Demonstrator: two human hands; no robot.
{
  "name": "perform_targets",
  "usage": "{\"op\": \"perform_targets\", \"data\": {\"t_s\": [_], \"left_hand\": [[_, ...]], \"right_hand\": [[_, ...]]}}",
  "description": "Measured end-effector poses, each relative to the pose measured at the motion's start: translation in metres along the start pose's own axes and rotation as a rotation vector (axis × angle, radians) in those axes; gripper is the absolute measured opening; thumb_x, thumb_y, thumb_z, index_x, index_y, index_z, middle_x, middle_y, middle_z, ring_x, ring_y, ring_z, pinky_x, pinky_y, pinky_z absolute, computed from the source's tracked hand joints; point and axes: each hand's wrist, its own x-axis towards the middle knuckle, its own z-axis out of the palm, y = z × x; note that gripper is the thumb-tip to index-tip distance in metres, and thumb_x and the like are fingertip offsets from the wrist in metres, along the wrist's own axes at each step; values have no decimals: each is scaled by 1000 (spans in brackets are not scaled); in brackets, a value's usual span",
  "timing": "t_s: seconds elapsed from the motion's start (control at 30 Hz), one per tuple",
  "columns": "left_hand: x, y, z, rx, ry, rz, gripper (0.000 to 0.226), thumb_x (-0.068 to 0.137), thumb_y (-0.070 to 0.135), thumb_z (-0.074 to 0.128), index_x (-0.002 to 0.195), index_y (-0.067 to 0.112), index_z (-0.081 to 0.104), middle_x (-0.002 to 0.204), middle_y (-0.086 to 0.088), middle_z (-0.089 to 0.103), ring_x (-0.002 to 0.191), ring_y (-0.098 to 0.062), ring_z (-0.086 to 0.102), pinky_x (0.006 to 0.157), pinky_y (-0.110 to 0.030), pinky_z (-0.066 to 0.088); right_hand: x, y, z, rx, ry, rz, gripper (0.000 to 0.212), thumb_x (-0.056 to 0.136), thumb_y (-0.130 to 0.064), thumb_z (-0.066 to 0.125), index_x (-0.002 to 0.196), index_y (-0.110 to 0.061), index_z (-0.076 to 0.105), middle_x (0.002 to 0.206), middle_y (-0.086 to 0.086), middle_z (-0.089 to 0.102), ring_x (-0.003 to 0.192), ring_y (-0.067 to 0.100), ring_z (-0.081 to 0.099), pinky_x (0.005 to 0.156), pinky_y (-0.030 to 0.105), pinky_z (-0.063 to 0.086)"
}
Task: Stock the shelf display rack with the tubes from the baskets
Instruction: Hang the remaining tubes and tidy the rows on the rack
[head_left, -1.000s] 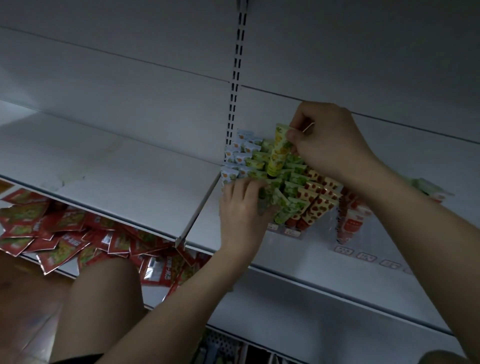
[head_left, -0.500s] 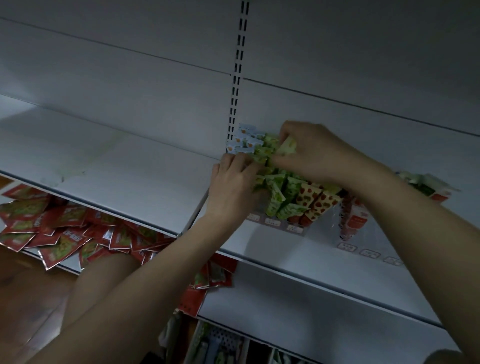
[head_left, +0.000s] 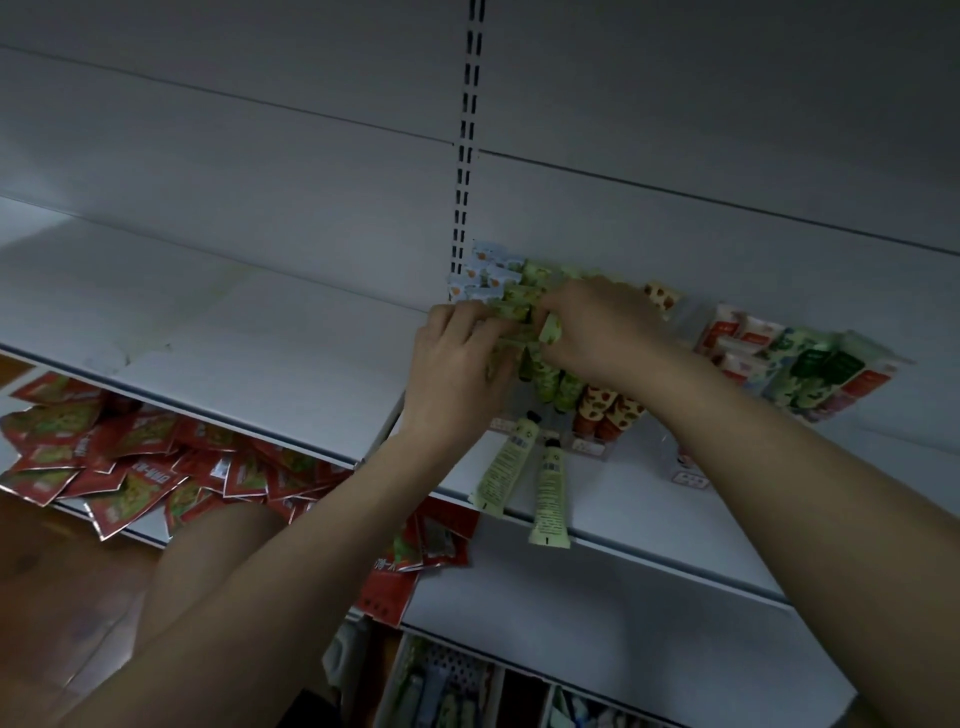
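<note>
**Both hands in the green tubes**

Right now I have both hands up at the rack, which stands on the shelf against its back wall. My left hand has its fingers curled into the green tubes on the rack's left side, gripping them. My right hand comes in from the other side and pinches one green tube between thumb and fingers. Blue-white tubes stand just behind the green ones, by the slotted upright. Red-spotted tubes sit in the rack's front, to the right of the green. Two pale green tubes lie loose on the shelf, their flat ends hanging past its front edge. More tubes are piled further right along the back. Red packets heap on the shelf below.
</note>
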Motion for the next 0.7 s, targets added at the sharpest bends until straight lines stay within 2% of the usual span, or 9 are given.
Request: {"op": "perform_targets", "data": {"t_s": [0.13,0.3,0.5,0.6,0.7], "left_hand": [[11,-9,2,15,-75,141,21,89,21,58,100,18,75,101,-4,67,92,-33,55,68,-42,46],[29,-11,3,37,-205,223,22,86,29,59,96,21,76,95,-2,69,84,-33,59,63,-36,45],[34,-21,2,-17,-288,282,26,91,32,56,99,19,77,99,-3,70,85,-32,59,65,-39,49],[35,-22,-1,-60,-293,298,27,89,28,55,93,14,77,98,-4,72,83,-32,60,67,-37,50],[40,-25,-6,-67,-323,295,19,87,19,62,90,9,77,99,-5,73,83,-33,61,74,-33,45]], "right_hand": [[-4,8,-2,19,-26,43,19,85,-29,64,102,-21,66,76,-6,50,68,14,47,47,24,26],[-5,8,-7,-14,-88,48,28,84,-33,65,109,-20,66,102,4,63,80,19,52,55,27,34],[-3,7,-11,36,-122,102,32,85,-33,66,115,-23,63,100,2,60,83,19,54,56,26,38],[2,6,-7,39,-101,155,27,83,-28,65,109,-18,63,98,4,61,83,22,59,60,27,45],[4,6,-6,41,-108,183,23,85,-25,64,106,-15,62,94,4,60,82,22,59,60,27,44]]}}
